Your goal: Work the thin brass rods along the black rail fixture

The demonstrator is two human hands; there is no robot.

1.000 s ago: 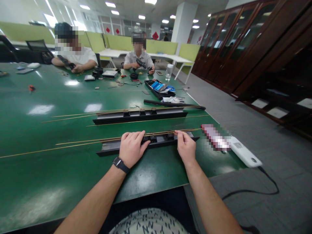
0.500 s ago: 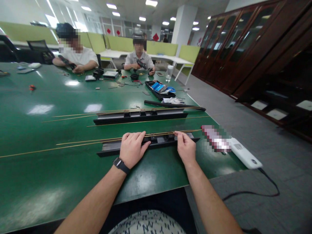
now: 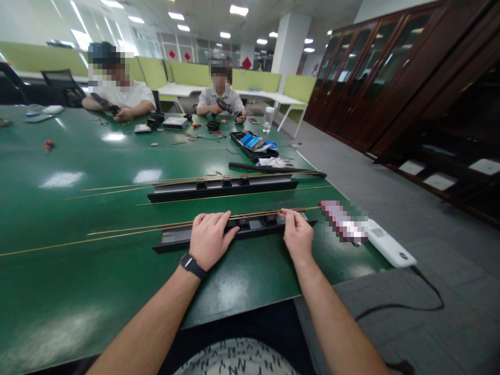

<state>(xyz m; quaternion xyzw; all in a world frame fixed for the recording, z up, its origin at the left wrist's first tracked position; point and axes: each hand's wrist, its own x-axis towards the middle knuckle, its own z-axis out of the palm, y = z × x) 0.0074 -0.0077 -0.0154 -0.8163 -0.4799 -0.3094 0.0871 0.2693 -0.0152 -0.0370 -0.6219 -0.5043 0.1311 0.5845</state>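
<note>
A long black channel (image 3: 255,232) with a grey inner face and black blocks lies on the green table in front of me. Across it my left hand (image 3: 209,234), with a dark band at the wrist, is closed over its far edge, the thumb resting inside. Thin golden rods (image 3: 128,229) run along the channel's far side and pass under the left fingers. At the channel's right part, my right hand (image 3: 297,233) pinches one golden rod (image 3: 265,213) between thumb and fingertips. The exact contact points are hidden by the fingers.
Beyond lies a second black channel (image 3: 222,191) with golden rods on it. To the right are a blurred red-edged item (image 3: 339,219) and a white corded device (image 3: 390,244). A black tray (image 3: 250,151) and white gloves (image 3: 275,162) sit farther back. Two people work across the table.
The whole view has shifted slightly. Both hands keep nearly the same places on the channel and rod.
</note>
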